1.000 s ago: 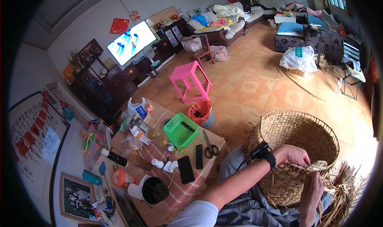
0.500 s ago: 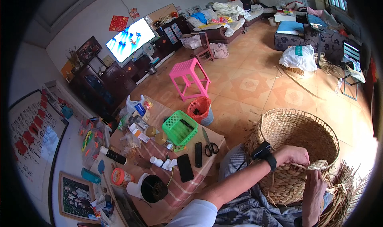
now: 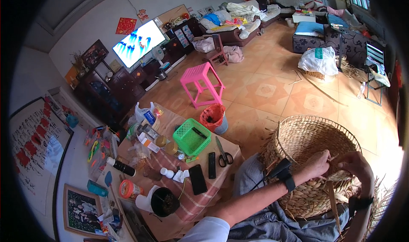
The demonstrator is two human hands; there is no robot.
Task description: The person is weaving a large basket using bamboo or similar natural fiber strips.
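A round woven straw basket (image 3: 294,195) with a wire-edged rim rests tilted on my lap. My left hand (image 3: 317,165) is closed at the basket's near rim, its fingertips reaching over the edge. Close beside it on the right, my right hand (image 3: 355,164) is bent over the same rim, with thumb and fingers pinched together on a straw strand. What lies between the fingertips is partly hidden. A flat length of straw (image 3: 333,203) hangs down the basket's outer side below the hands. Both wrists wear dark bands.
On my left a table (image 3: 196,212) holds a green plastic basket (image 3: 191,136), scissors (image 3: 225,154), a phone (image 3: 197,179), a remote (image 3: 211,165) and several bottles. A bin with a red liner (image 3: 213,116) and a pink stool (image 3: 202,82) stand beyond. Loose straw (image 3: 385,199) lies at right.
My right hand has risen from the basket's outer side to its rim. The left hand stays at the rim with its fingers shifted. A straw length now hangs outside.
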